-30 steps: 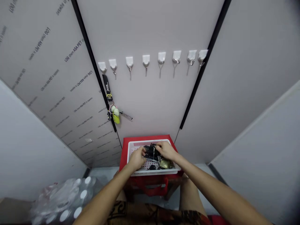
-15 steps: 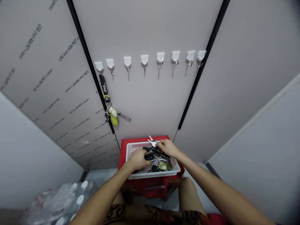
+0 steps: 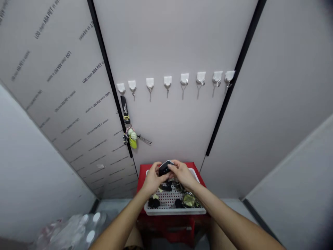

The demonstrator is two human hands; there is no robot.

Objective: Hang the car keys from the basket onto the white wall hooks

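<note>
A black car key fob (image 3: 164,168) with small light button marks and a pale edge is held up over the far part of the basket. My left hand (image 3: 153,178) grips it by the left side, thumb underneath. From the right, my right hand (image 3: 184,174) holds it too, with the thumb on its face. Below both hands lies a white perforated plastic basket (image 3: 177,211). Inside it are several dark keys (image 3: 154,202), a round gold-coloured piece (image 3: 188,200) and other keys partly covered by my hands.
The basket rests on a red box (image 3: 142,173). On the wall ahead runs a row of white adhesive hooks (image 3: 168,80). A black strap keychain (image 3: 125,109) with green charms hangs from the leftmost hook. Wrapped plastic bottles (image 3: 90,225) stand at lower left.
My hands have left the basket's contents and come together around the key fob. The silver keys near my right hand no longer show. The view has shifted, so the wall and basket appear lower.
</note>
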